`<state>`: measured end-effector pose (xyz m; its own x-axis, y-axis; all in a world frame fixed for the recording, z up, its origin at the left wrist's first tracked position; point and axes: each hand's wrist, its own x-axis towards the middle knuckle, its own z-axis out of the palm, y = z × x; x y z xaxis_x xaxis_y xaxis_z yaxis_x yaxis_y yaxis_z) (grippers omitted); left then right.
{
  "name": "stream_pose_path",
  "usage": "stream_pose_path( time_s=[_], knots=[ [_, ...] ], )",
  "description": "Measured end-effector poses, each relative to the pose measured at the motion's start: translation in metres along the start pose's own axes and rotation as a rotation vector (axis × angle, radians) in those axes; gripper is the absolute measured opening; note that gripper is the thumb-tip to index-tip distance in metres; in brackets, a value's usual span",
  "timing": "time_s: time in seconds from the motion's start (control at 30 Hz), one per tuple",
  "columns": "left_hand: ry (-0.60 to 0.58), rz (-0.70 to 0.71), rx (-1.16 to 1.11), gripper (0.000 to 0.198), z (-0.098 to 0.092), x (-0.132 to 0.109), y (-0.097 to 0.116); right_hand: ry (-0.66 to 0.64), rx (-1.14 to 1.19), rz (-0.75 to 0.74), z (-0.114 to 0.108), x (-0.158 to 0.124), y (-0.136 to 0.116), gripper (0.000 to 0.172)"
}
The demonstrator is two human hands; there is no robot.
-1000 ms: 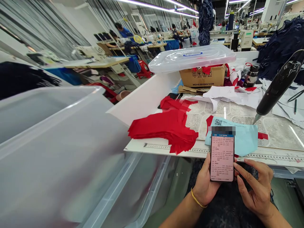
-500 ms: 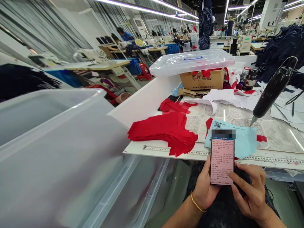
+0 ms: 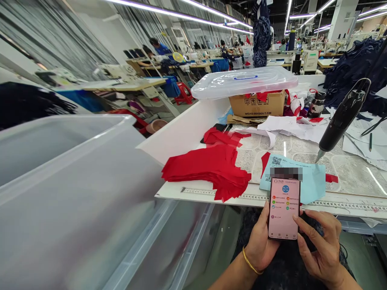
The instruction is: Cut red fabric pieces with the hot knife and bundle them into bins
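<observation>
A smartphone (image 3: pixel 284 211) rests in my left hand (image 3: pixel 262 241), fingers wrapped about its left side and lower back, screen toward me. Colored icons in rows show on its pale screen. My right hand (image 3: pixel 322 241) is beside the phone, its index fingertip at the screen's right part and its thumb near the lower right edge; the fingers are apart. Behind the phone, a light blue printed paper sheet (image 3: pixel 313 181) with QR codes lies on the worktable (image 3: pixel 281 141). To the left is a stack of red fabric pieces (image 3: pixel 205 167).
A black pen-shaped tool (image 3: pixel 343 117) points down over the blue sheet. A cardboard box (image 3: pixel 256 105) under a clear plastic lid (image 3: pixel 244 82) stands at the back. Large translucent bins (image 3: pixel 75 201) fill the left. A measuring tape (image 3: pixel 347 204) runs along the table's front edge.
The phone's screen has switched from a text list to a page of colored icons. My right index finger has shifted slightly toward the screen's right edge. Both hands keep nearly the same place.
</observation>
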<state>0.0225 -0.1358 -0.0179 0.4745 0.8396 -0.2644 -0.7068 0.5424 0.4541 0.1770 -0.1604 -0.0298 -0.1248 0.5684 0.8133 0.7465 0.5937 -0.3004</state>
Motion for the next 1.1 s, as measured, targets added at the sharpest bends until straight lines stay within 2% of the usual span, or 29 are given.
stream_pose_path(
  time_s=[0.5,1.1],
  knots=[
    [0.027,-0.016,0.004,0.054,-0.0002,0.0000,-0.0005,0.040,-0.023,0.039,-0.0010,0.0017,0.0011,0.049],
    [0.047,-0.016,-0.023,0.048,-0.0049,-0.0015,-0.0018,0.025,-0.034,0.053,0.0009,-0.0021,0.0023,0.043]
  ],
)
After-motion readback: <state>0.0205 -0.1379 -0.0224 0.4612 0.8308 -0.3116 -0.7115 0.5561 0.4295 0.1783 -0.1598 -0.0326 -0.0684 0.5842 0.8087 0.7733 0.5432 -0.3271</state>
